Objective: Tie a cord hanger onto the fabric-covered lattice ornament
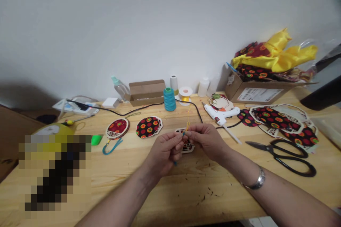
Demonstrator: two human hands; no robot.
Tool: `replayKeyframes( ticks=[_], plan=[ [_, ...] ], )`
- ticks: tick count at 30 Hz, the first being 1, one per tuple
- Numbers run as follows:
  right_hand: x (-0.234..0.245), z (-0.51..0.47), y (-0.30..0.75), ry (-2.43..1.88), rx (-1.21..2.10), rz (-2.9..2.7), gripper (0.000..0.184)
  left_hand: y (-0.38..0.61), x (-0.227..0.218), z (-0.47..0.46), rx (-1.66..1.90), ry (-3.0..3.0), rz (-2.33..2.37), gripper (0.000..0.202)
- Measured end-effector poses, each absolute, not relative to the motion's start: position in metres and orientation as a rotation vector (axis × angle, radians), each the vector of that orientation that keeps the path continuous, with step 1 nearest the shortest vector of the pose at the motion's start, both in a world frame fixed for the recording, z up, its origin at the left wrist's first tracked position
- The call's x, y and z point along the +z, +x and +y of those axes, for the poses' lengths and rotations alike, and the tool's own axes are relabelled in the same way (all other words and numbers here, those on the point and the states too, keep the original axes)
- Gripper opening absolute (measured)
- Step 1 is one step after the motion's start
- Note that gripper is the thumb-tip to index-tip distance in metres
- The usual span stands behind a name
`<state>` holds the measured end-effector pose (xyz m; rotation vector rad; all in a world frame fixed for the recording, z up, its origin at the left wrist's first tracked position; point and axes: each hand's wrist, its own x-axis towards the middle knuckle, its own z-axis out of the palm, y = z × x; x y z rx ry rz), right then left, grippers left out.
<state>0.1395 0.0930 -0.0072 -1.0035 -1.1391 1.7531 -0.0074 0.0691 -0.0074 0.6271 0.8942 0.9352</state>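
My left hand (165, 150) is closed in a pinch on a bundle of teal thread; a bit of it shows at the fingertips and its end peeks out below the fist. My right hand (206, 140), a silver bracelet on its wrist, pinches a thin yellow cord (188, 115) right against the left fingertips. The cord rises in a loop above the fingers. Behind both hands lies a patterned fabric piece in a cut-out wooden frame (188, 147), partly hidden. Fingers cover the spot where cord and thread meet.
Beyond the hands stand a teal thread cone (169, 100) and a yellow cord spool (185, 92). To the right are a glue gun (220, 114), black scissors (279, 152) and a fabric-filled box (255, 92). Leftward lie an octagonal piece (149, 127) and a round tasselled piece (117, 127).
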Motion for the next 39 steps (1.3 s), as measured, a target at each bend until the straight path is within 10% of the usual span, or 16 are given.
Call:
replayKeyframes(
  ticks=[39],
  plan=[
    [-0.007, 0.078, 0.150, -0.913, 0.526, -2.270, 0.024, -0.010, -0.002, 0.066, 1.110, 1.513, 1.404, 0.017]
  ],
)
